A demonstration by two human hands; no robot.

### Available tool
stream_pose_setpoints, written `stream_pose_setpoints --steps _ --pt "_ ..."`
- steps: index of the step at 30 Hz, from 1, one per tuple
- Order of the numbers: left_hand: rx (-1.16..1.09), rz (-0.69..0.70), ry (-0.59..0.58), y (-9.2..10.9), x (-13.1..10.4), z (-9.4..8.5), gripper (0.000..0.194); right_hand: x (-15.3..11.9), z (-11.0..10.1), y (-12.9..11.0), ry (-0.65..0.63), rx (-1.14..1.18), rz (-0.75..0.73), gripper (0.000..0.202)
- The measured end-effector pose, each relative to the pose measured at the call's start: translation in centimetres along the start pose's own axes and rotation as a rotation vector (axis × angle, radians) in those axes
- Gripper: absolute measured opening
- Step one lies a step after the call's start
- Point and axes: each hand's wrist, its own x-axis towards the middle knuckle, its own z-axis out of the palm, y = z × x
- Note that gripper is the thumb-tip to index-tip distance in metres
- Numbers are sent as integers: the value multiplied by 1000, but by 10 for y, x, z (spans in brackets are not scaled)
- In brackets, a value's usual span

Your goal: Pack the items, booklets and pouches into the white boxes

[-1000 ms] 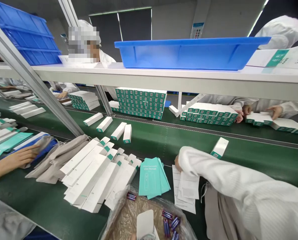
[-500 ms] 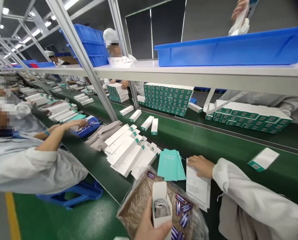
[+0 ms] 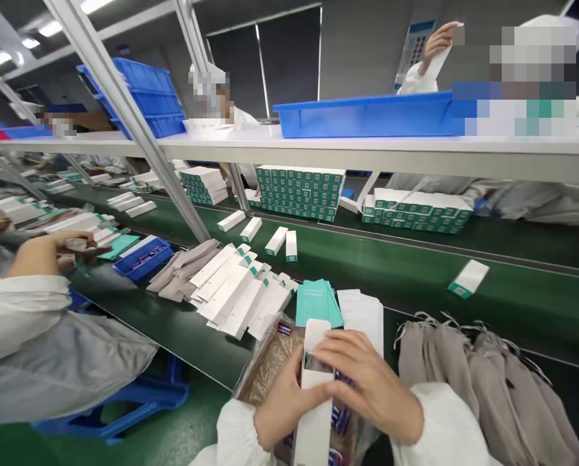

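My left hand (image 3: 280, 400) is wrapped round an upright white carton (image 3: 313, 424) whose top flap stands up. Over the carton's open end lies my right hand (image 3: 370, 382), fingers together and bent at the opening, thumb against the front. What its fingertips press on is hidden. Beneath both hands is a plastic-lined box (image 3: 263, 370) with purple batteries (image 3: 340, 419). Just behind the carton are teal booklets (image 3: 313, 303), with white paper sheets (image 3: 367, 316) beside them. Grey drawstring pouches (image 3: 493, 378) lie right of my right hand.
White cartons (image 3: 234, 291) are heaped to the left, beside more grey pouches (image 3: 182, 268). Single cartons lie on the green belt (image 3: 377, 259); stacked cartons (image 3: 302, 193) stand beyond. A shelf (image 3: 367, 152) with a blue tray (image 3: 357, 120) crosses above. A co-worker's arm (image 3: 32, 304) is at left.
My right hand has left the white sheets and come to the carton's opening. My left hand still holds the carton. The grey object seen inside the carton is now mostly covered.
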Motion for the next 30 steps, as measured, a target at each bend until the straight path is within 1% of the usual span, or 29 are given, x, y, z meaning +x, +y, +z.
stream_pose_setpoints --steps 1,3,5,8,11,14,16,18,24,27,30 --pt "26 13 -4 0 1 0 55 6 5 -13 -27 -22 -9 27" --pt "54 13 -2 -2 0 -2 54 15 16 -25 -47 -38 9 28" --pt "51 2 -2 -8 -4 -5 54 18 27 -26 -26 -16 27 34" --pt "47 12 -20 -12 -13 -11 53 14 38 -29 25 -2 28 33" --pt "26 20 -62 -3 -22 -15 51 10 41 -42 136 -116 18 25" --pt "28 48 -78 11 -28 -16 51 7 41 -58 266 -291 48 31" --pt "39 68 -86 17 -29 -16 49 7 39 -64 293 -345 95 33" --pt "48 82 -95 19 -28 -17 47 8 37 -68 270 -342 147 28" --pt "48 82 -119 16 -20 -14 47 14 27 -67 100 -283 281 25" --pt "49 72 -145 10 -16 -12 48 14 29 -65 51 -282 356 23" --pt "58 72 -158 2 -12 -12 48 12 35 -62 40 -298 397 23"
